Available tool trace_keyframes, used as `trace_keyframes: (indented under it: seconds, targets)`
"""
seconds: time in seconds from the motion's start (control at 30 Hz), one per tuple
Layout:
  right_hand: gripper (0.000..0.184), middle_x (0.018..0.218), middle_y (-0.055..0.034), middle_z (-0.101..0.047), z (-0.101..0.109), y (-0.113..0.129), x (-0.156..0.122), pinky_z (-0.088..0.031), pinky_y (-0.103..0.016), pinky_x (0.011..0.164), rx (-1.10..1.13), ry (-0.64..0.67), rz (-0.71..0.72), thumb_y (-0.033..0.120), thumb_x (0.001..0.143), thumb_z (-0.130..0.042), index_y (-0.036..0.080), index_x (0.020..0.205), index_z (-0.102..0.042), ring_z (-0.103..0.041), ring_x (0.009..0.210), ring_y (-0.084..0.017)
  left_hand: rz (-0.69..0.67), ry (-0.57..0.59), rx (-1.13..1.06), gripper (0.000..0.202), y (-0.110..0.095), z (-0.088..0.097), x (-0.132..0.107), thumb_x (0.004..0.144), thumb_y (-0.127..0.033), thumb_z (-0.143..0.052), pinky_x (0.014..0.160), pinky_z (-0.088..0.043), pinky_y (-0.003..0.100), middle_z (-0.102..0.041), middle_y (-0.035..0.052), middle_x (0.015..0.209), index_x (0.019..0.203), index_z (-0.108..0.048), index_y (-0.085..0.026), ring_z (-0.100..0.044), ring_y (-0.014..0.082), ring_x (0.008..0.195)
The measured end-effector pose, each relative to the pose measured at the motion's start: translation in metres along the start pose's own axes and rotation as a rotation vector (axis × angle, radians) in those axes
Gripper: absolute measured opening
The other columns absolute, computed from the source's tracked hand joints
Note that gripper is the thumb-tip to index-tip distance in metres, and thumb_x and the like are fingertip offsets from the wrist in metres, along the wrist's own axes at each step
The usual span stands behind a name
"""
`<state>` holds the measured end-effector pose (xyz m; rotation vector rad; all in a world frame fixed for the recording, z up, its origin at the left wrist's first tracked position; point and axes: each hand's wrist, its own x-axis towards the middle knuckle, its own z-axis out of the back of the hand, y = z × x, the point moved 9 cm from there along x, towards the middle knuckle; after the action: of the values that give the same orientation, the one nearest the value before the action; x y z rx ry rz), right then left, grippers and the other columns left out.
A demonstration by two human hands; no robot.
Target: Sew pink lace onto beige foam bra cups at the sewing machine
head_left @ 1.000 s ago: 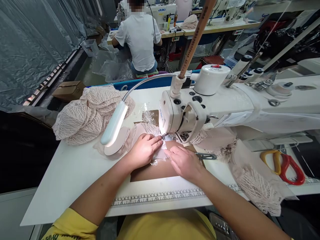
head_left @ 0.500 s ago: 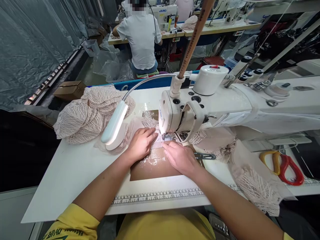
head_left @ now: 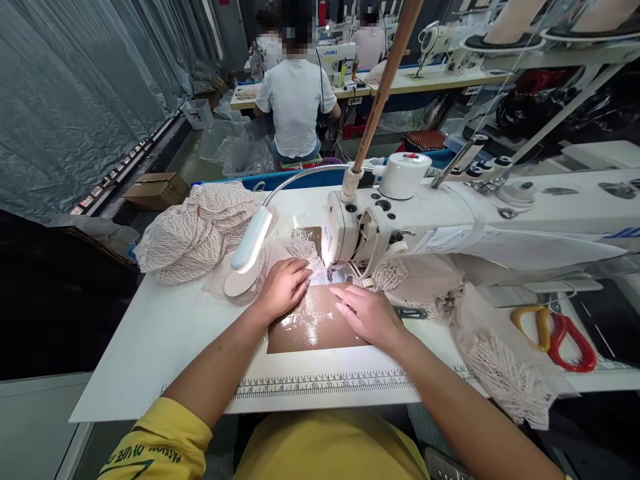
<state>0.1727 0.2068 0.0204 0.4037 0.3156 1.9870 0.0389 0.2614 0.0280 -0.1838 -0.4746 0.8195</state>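
Sewing machine [head_left: 450, 207], white, one, taken as landmark. Lace piece [head_left: 303, 250], pale pink, one, at the foot of the sewing machine, partly hidden by hand and machine. Left hand [head_left: 285, 287], just left of the machine's foot: fingers stretched and laid on the near part of the lace piece, unclenched. Right hand [head_left: 367, 313], just in front of the machine's foot: forefinger extended, other fingers partly curled; pinching or merely resting, cannot tell. Brown sheet [head_left: 310, 327], shiny, in front of the machine, beneath the hands. Lamp [head_left: 251, 240], on a bent stem, left of the machine. Lace pile [head_left: 200, 230], layered, farther left of the machine. Second lace heap [head_left: 505, 360], in front of the machine and to the right, drooping over the table edge. Scissors [head_left: 556, 337], red and yellow handles, right of that heap, untouched. Progress, by judgement: midway through one piece, positioned at the foot but not yet clear of it; finished length of seam, not visible. Pile and heap, finished or waiting: cannot tell.
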Motion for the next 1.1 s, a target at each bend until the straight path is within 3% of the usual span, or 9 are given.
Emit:
trace_keyframes:
  seconds: [0.17, 0.33, 0.4, 0.5, 0.63, 0.7, 0.8, 0.97, 1.1]
  targets:
    - [0.029, 0.1, -0.0074, -0.068, 0.034, -0.012, -0.025, -0.049, -0.03, 0.065, -0.147, 0.033, -0.043, 0.02, 0.091, -0.041, 0.02, 0.107, -0.065, -0.064, 0.081, -0.02, 0.093, 0.046, -0.126, 0.022, 0.007, 0.012, -0.004, 0.083, -0.012, -0.051, 0.091, -0.049, 0.04, -0.071, 0.0084, 0.105, 0.092, -0.071, -0.016, -0.061, 0.0223, 0.102]
    - [0.031, 0.108, -0.0127, -0.066, 0.04, -0.039, -0.057, -0.051, -0.035, 0.073, -0.376, 0.065, -0.059, 0.012, 0.082, -0.049, 0.016, 0.109, -0.065, -0.062, 0.093, -0.026, -0.092, 0.475, -0.469, 0.02, -0.053, 0.016, -0.032, 0.084, -0.013, -0.054, 0.094, -0.048, 0.032, -0.068, 0.0076, 0.111, 0.094, -0.07, -0.019, -0.06, 0.0184, 0.108]
    - [0.032, 0.106, -0.0135, -0.066, 0.034, -0.049, -0.066, -0.051, -0.035, 0.074, -0.423, 0.078, -0.06, 0.012, 0.084, -0.047, 0.015, 0.111, -0.065, -0.063, 0.092, -0.026, -0.119, 0.535, -0.53, 0.023, -0.069, 0.023, -0.042, 0.083, -0.019, -0.058, 0.099, -0.045, 0.034, -0.064, 0.0077, 0.119, 0.104, -0.068, -0.021, -0.057, 0.0196, 0.114]
    - [0.038, 0.105, -0.0132, -0.066, 0.024, -0.058, -0.073, -0.051, -0.035, 0.073, -0.454, 0.098, -0.049, 0.006, 0.084, -0.04, 0.014, 0.113, -0.064, -0.063, 0.09, -0.025, 0.001, 0.391, -0.548, 0.032, -0.058, 0.032, -0.039, 0.083, -0.025, -0.061, 0.102, -0.043, 0.038, -0.061, 0.009, 0.124, 0.115, -0.064, -0.021, -0.053, 0.0222, 0.119]
    - [0.047, 0.109, -0.0134, -0.065, 0.022, -0.059, -0.072, -0.052, -0.035, 0.077, -0.46, 0.067, -0.015, -0.002, 0.077, -0.04, 0.013, 0.116, -0.063, -0.062, 0.093, -0.024, 0.274, 0.192, -0.54, 0.053, -0.011, 0.027, -0.029, 0.077, -0.035, -0.068, 0.105, -0.04, 0.043, -0.053, 0.0133, 0.135, 0.126, -0.057, -0.018, -0.047, 0.028, 0.126]
    - [0.048, 0.109, -0.0131, -0.065, 0.022, -0.06, -0.07, -0.053, -0.035, 0.077, -0.482, 0.049, -0.022, -0.002, 0.076, -0.041, 0.013, 0.116, -0.063, -0.062, 0.093, -0.025, 0.389, 0.239, -0.592, 0.065, 0.005, 0.011, -0.027, 0.073, -0.038, -0.071, 0.104, -0.04, 0.044, -0.049, 0.0144, 0.138, 0.132, -0.052, -0.017, -0.048, 0.0301, 0.125]
    - [0.046, 0.106, -0.0133, -0.067, 0.021, -0.063, -0.068, -0.054, -0.035, 0.074, -0.496, 0.04, -0.044, -0.001, 0.078, -0.041, 0.012, 0.116, -0.063, -0.063, 0.094, -0.026, 0.491, 0.3, -0.719, 0.061, 0.013, -0.007, -0.028, 0.073, -0.037, -0.07, 0.094, -0.047, 0.038, -0.061, 0.0133, 0.124, 0.128, -0.055, -0.015, -0.058, 0.0284, 0.112]
    - [0.048, 0.108, -0.0119, -0.068, 0.03, -0.055, -0.066, -0.054, -0.035, 0.077, -0.397, -0.028, -0.066, 0.004, 0.083, -0.037, 0.015, 0.124, -0.059, -0.065, 0.094, -0.024, 0.572, 0.271, -0.977, 0.035, 0.006, -0.012, -0.033, 0.074, -0.039, -0.07, 0.059, -0.045, 0.022, -0.066, 0.0044, 0.083, 0.096, -0.064, -0.012, -0.061, 0.0151, 0.069]
    - [0.045, 0.114, -0.0085, -0.067, 0.036, -0.03, -0.054, -0.054, -0.031, 0.076, -0.121, -0.01, -0.066, 0.019, 0.092, -0.034, 0.02, 0.134, -0.049, -0.064, 0.099, -0.021, 0.619, 0.286, -1.078, 0.032, 0.0, -0.015, -0.036, 0.071, -0.041, -0.073, 0.053, -0.039, 0.02, -0.061, 0.001, 0.072, 0.083, -0.064, -0.012, -0.054, 0.0108, 0.059]
